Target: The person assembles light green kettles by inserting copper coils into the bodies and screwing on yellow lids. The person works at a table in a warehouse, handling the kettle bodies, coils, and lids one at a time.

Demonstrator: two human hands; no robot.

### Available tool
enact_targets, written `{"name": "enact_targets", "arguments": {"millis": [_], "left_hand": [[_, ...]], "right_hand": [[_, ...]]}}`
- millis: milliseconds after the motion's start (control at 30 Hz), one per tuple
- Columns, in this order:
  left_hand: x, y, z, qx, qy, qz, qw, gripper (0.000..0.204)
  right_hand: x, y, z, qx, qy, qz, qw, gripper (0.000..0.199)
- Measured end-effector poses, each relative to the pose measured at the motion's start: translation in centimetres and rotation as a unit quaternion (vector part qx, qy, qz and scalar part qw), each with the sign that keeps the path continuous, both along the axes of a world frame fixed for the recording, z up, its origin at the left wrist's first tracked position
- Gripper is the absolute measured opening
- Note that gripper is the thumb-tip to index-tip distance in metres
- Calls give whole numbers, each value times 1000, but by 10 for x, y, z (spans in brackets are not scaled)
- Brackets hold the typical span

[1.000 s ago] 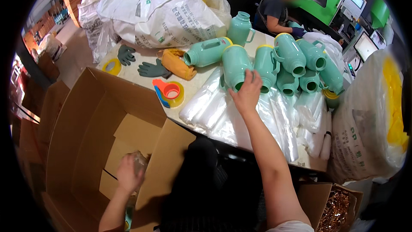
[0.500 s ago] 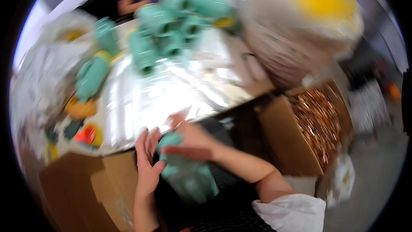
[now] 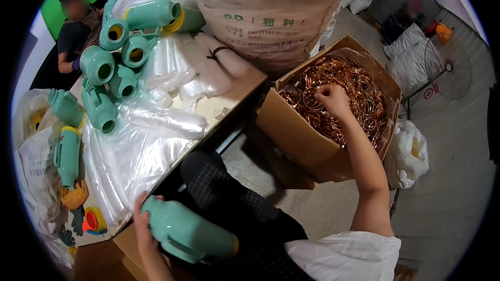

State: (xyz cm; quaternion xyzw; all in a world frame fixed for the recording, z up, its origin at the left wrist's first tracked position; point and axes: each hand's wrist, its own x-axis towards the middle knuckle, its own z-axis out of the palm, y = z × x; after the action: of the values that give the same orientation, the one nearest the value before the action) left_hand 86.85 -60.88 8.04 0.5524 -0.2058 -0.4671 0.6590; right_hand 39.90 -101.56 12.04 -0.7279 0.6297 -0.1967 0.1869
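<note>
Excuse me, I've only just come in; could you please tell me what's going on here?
A seated person's left grip holds a green jug by its neck end, tilted over the lap. The right grip, fingers curled, is over copper-coloured rings in an open box; whether it holds any can't be made out. More jugs are on the table, near plastic film. A co-worker is on the table's far side.

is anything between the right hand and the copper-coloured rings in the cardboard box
Nothing visible: the cardboard box is open at the top, and the right hand is at the copper-coloured rings, with nothing covering them there. Whether it touches them is unclear.
</note>
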Motion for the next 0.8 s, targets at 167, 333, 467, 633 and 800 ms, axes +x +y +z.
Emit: {"name": "enact_targets", "arguments": {"millis": [167,333,467,633,800], "left_hand": [[-8,-11,-15,10,-3,0,1000,81],[3,2,-37,12,-17,4,1000,77],[4,-9,-32,35,-44,1,998,66],[6,-9,-14,18,-18,-4,1000,78],[-6,14,-4,-40,-82,35,995,48]], "right_hand": [[40,-33,-39,114,210,-60,969,36],[20,-32,-18,-110,216,-64,968,27],[98,48,19,-258,-52,33,964,11],[289,188,-9,-93,-206,547,806,8],[329,252,-30,-24,-313,581,751,20]]}}
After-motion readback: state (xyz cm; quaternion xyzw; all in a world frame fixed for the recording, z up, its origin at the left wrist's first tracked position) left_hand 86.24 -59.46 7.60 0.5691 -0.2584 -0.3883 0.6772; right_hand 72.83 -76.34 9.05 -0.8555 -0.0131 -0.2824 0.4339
